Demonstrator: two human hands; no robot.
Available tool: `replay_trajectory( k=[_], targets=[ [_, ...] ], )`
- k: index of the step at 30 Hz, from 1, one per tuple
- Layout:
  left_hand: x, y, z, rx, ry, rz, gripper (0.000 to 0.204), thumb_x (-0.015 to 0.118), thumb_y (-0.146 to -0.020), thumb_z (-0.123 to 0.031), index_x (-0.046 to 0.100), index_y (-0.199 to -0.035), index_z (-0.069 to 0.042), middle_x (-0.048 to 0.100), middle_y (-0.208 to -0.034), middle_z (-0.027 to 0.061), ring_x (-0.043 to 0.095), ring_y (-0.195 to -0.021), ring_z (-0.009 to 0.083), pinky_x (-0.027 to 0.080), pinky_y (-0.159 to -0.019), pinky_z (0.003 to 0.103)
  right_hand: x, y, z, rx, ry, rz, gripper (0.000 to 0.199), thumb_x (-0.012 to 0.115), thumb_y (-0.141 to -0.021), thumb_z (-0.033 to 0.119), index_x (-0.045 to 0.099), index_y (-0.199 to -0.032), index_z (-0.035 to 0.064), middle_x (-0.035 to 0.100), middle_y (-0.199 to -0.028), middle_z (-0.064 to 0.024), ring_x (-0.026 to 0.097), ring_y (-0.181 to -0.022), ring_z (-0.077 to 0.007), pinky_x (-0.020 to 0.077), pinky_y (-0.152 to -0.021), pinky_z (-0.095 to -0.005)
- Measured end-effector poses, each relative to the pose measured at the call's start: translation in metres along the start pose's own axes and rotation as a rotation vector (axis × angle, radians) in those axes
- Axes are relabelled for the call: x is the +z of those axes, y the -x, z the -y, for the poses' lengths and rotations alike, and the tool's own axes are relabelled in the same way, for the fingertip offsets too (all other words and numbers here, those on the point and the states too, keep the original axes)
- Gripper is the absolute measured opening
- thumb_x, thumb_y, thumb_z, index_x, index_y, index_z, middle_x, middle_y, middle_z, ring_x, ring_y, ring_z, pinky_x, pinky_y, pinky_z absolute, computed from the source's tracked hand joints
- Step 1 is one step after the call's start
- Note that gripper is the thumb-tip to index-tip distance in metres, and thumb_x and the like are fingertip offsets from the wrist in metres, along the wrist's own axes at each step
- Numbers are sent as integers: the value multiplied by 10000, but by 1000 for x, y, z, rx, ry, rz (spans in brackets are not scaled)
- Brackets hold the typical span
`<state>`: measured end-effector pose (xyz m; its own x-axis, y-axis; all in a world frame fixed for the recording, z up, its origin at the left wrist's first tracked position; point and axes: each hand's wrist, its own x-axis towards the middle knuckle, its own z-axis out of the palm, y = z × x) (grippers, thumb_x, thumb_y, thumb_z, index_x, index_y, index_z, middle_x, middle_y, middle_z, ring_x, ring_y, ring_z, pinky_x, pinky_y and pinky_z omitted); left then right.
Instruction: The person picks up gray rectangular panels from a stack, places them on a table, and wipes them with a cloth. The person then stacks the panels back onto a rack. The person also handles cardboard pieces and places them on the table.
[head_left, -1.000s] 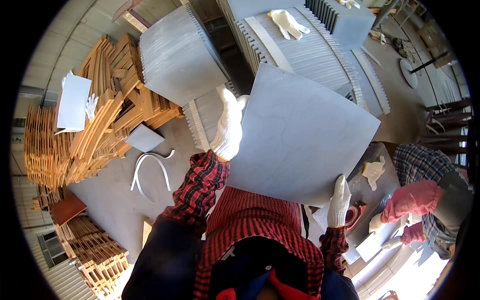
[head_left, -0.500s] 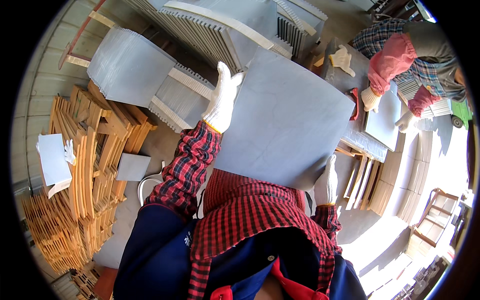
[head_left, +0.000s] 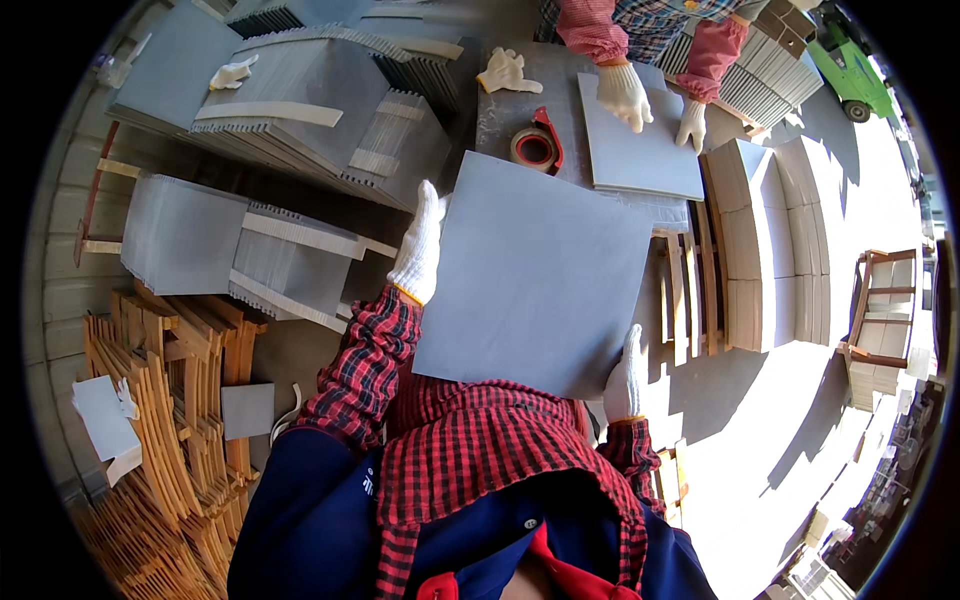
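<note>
- L hand (head_left: pixel 418 245), white glove: fingers nearly straight, slightly parted, gripping gray slab (head_left: pixel 535 275) by its L edge; part hidden behind.
- R hand (head_left: pixel 627 378), white glove: fingers pointing up, holding slab's lower R edge; exact finger spread can't tell.
- Slab tilted, ctr of frame, above checked apron (head_left: pixel 490 450).
- Counter (head_left: pixel 497 125), upper ctr: red tape dispenser (head_left: pixel 553 130), loose glove (head_left: pixel 508 72), 2nd slab (head_left: pixel 640 165) w/ co-worker's gloved hands (head_left: pixel 625 96) at it.
- Slab stacks (head_left: pixel 300 115) upper L; wood pile (head_left: pixel 165 420) lower L.

Tape dispenser (head_left: pixel 549 150) and co-worker's hands (head_left: pixel 624 95) obstruct the table (head_left: pixel 500 122) beyond the panel (head_left: pixel 535 280); glare-washed floor (head_left: pixel 745 445) rightward seems passable.
</note>
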<state>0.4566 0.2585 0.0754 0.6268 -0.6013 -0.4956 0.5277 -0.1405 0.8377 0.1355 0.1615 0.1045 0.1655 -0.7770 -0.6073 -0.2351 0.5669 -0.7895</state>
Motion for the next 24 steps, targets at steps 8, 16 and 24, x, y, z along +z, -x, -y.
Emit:
replay_trajectory(
  k=[8,16,24],
  targets=[
    [123,-8,28,48,-145,-21,602,467,-1086,-399,420,-1509,26,430,-1577,101,366,-1472,171,283,-1211,301,-105,-78,11,66,-62,-94,713,454,-1061,546,550,-1373,-89,618,-1242,-92,527,-1101,-158,429,-968,-291],
    [152,-27,44,21,-335,4,743,530,-1034,-508,410,-1495,63,478,-1526,171,422,-1424,245,301,-1180,345,-128,-132,42,8,51,-88,659,442,-1063,549,622,-1182,-74,620,-1039,-73,513,-936,-154,433,-850,-312],
    [220,-123,17,21,-75,19,656,569,-1037,-424,448,-1462,61,536,-1426,103,454,-1321,175,329,-1119,314,-112,-217,110,48,275,-193,652,455,-1060,541,603,-1321,-37,662,-1140,-87,574,-1005,-159,481,-906,-322]
  ],
)
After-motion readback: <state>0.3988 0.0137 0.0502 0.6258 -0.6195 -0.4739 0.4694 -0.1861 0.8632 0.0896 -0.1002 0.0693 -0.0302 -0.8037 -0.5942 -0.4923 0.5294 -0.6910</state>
